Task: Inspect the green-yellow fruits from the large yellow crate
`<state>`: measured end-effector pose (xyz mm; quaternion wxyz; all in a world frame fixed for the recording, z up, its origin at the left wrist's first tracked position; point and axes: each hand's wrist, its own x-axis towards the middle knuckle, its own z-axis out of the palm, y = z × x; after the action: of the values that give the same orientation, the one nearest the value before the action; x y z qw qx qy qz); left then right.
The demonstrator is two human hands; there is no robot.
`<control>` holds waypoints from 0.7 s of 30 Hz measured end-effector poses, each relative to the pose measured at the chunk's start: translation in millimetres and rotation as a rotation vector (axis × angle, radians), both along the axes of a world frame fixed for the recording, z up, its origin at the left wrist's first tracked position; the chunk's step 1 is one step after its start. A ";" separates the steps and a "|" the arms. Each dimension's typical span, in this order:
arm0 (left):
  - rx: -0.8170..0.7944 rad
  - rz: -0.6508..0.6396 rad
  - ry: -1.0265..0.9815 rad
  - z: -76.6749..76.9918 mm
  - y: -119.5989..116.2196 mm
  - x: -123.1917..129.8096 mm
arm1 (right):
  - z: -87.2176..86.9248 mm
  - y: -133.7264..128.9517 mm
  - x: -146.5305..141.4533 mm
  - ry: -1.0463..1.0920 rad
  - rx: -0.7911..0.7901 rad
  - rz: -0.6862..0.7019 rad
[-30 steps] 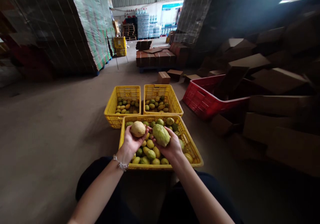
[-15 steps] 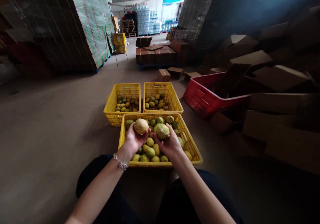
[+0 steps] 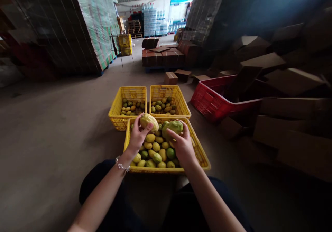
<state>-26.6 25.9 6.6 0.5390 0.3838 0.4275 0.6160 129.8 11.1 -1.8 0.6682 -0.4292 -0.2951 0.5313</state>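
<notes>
My left hand (image 3: pixel 137 135) grips a pale yellow fruit (image 3: pixel 149 122), thumb across its front. Beside it, my right hand (image 3: pixel 183 144) is closed around a green fruit (image 3: pixel 172 129). Both fruits are held above the near yellow crate (image 3: pixel 166 170), which holds several yellow and green fruits (image 3: pixel 156 147). Behind it stand two more yellow crates side by side, the left one (image 3: pixel 114 114) and the right one (image 3: pixel 184 109), each with several smaller-looking fruits inside.
To the right is a red crate (image 3: pixel 207 102) with cardboard in it, beside a heap of cardboard boxes (image 3: pixel 293 81). Small boxes (image 3: pixel 171 77) lie on the floor beyond the yellow crates. A wrapped stack (image 3: pixel 95 21) rises at the back left.
Both hands have turned the fruits they hold. The left hand's fruit has risen slightly, and my fingers now wrap the fruits from above and the sides rather than from beneath.
</notes>
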 end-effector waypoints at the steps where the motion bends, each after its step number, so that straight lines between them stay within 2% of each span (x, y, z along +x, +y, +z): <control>1: 0.068 0.005 0.093 -0.6 -0.3 -0.8 | 0.1 -1.3 -0.1 -0.089 0.032 -0.039; 5: 0.283 0.034 0.332 -0.2 -4.8 -0.7 | 2.3 -4.0 -0.3 -0.447 0.145 -0.194; 9: 0.331 0.031 0.276 4.9 -12.2 2.0 | 5.3 -5.8 -2.2 -0.546 0.198 -0.211; 12: 0.234 -0.011 0.078 10.2 -14.5 2.8 | 9.8 -7.7 -2.7 -0.438 0.177 -0.127; 16: -0.045 -0.115 -0.253 15.3 -11.7 2.5 | 16.0 -7.7 1.0 -0.197 0.063 0.060; 19: -0.158 -0.176 -0.310 16.0 -9.1 2.7 | 17.4 -6.9 3.6 -0.145 0.010 0.140; 21: -0.245 -0.206 -0.364 14.8 -7.8 3.3 | 16.4 -6.9 3.3 -0.167 0.017 0.126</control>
<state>-23.4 18.1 21.3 0.7097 0.2396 0.3534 0.5604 133.1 4.2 14.5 0.6103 -0.4468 -0.3805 0.5321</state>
